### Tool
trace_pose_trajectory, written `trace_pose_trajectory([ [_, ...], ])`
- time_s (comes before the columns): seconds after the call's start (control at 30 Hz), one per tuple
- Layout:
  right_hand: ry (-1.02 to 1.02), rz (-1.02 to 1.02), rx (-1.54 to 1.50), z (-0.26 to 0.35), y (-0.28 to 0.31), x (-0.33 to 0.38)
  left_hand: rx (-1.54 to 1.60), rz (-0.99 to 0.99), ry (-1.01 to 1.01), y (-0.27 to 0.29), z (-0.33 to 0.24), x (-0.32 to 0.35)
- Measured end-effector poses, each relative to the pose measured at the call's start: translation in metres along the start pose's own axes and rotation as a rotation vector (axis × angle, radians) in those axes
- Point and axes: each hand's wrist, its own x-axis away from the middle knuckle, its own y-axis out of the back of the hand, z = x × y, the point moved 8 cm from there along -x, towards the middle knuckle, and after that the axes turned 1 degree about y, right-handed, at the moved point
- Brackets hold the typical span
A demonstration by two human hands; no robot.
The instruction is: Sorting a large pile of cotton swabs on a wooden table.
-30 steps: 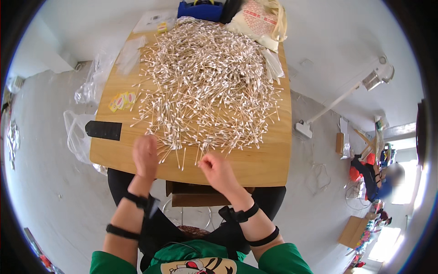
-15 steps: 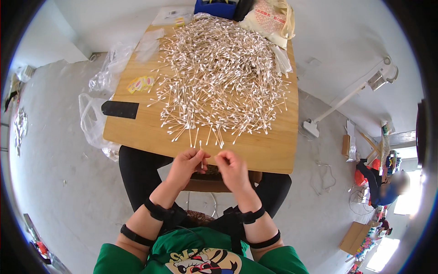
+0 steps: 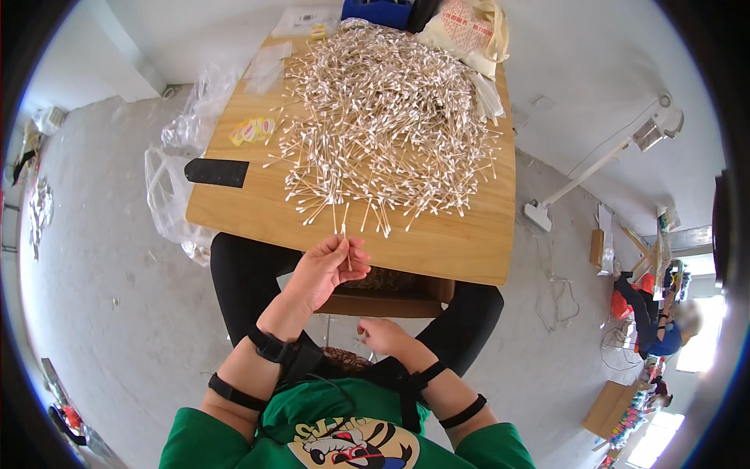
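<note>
A large heap of cotton swabs (image 3: 391,117) with white tips and pale sticks covers much of the wooden table (image 3: 437,250). Just off the table's near edge, my left hand (image 3: 324,270) pinches a cotton swab (image 3: 349,263) upright between thumb and forefinger, its other fingers spread. My right hand (image 3: 384,336) is drawn back close to my body, below the table edge, with its fingers curled together. Whatever those fingers hold, if anything, is too small to make out. Several loose swabs point toward me at the heap's near edge.
A brown open box (image 3: 383,303) sits under the table edge between my knees. On the table lie a black strip (image 3: 217,173), small yellow packets (image 3: 251,131) and clear bags (image 3: 268,69). A cloth bag (image 3: 466,35) and a blue object (image 3: 377,11) stand at the back.
My right hand has moved away from the left, down and back toward my body. The left hand stays near the table edge with its swab, its other fingers now more spread.
</note>
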Motion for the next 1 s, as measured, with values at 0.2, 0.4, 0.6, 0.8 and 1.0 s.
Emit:
trace_pose_trajectory([
  [0.2, -0.024, -0.213, -0.076, 0.042, 0.059, 0.002, 0.043, -0.004, -0.056, 0.001, -0.017, -0.006],
  [0.4, 0.029, -0.871, -0.405, 0.106, 0.182, 0.022, -0.064, 0.061, -0.121, -0.017, -0.011, -0.004],
  [0.6, 0.139, -1.003, -0.177, 0.119, 0.194, 0.023, -0.24, -0.022, -0.172, -0.028, 0.0, 0.001],
  [0.8, 0.172, -0.949, -0.144, 0.122, 0.196, 0.024, -0.399, -0.006, -0.276, -0.032, 0.002, 0.009],
  [1.0, 0.243, -0.865, 0.033, 0.13, 0.197, 0.025, -0.717, -0.083, -0.311, -0.032, 0.0, 0.012],
])
